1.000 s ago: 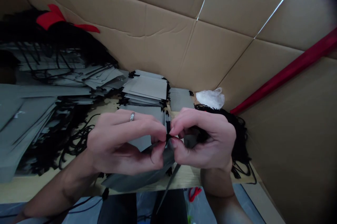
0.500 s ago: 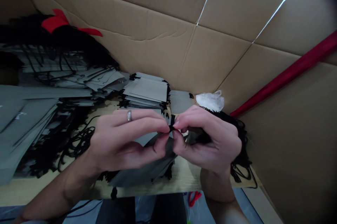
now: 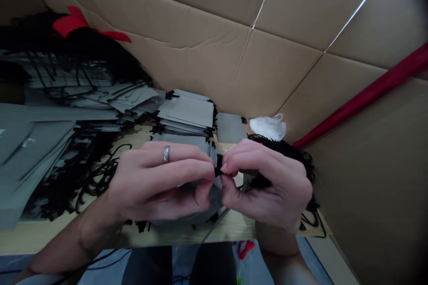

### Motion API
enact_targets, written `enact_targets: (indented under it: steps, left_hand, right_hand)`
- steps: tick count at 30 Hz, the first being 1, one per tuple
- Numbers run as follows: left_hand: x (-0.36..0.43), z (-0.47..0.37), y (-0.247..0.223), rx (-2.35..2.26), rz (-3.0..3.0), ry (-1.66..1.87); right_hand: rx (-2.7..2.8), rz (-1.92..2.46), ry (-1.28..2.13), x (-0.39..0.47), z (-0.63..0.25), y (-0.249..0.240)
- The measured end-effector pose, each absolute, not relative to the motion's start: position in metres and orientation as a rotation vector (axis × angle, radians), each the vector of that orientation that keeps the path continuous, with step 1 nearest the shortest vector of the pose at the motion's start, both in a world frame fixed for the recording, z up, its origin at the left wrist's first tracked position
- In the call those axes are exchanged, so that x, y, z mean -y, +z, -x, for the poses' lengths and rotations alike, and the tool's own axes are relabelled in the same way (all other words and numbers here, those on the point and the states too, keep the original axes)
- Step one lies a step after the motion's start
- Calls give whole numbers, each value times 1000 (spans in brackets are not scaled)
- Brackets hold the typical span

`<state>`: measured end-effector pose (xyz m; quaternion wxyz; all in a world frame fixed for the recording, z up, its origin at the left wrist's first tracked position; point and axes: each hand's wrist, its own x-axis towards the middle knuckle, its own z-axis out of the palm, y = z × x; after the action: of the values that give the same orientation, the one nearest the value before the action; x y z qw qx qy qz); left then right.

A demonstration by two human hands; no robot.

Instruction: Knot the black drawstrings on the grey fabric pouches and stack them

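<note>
Two hands, the left hand point(image 3: 143, 182) and the right hand point(image 3: 274, 182), are nearly meeting above the counter point(image 3: 240, 227) towards its front edge. Each is pinching a black cord point(image 3: 218, 165) between closed thumb and fingertips. Beneath them, a grey sheet point(image 3: 187, 218) is partly showing. Towards the back edge, a grey stack point(image 3: 187, 113) is resting left of a white plastic bag point(image 3: 267, 128).

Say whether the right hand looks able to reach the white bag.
Probably yes: the white bag lies beyond the right hand, uncovered, though that hand seems to pinch a black piece.
</note>
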<state>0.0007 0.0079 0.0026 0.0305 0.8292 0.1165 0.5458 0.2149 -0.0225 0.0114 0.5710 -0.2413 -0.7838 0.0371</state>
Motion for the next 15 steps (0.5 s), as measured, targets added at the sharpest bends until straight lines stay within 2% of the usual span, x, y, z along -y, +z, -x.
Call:
enact_targets:
  steps: [7, 15]
  left_hand:
    - [-27, -14, -2, -180, -2077, 1668]
    - [-22, -14, 3, -488, -1930, 1484]
  right_hand:
    - [1755, 485, 236, 10, -214, 7]
    - [1716, 540, -354, -2, -212, 4]
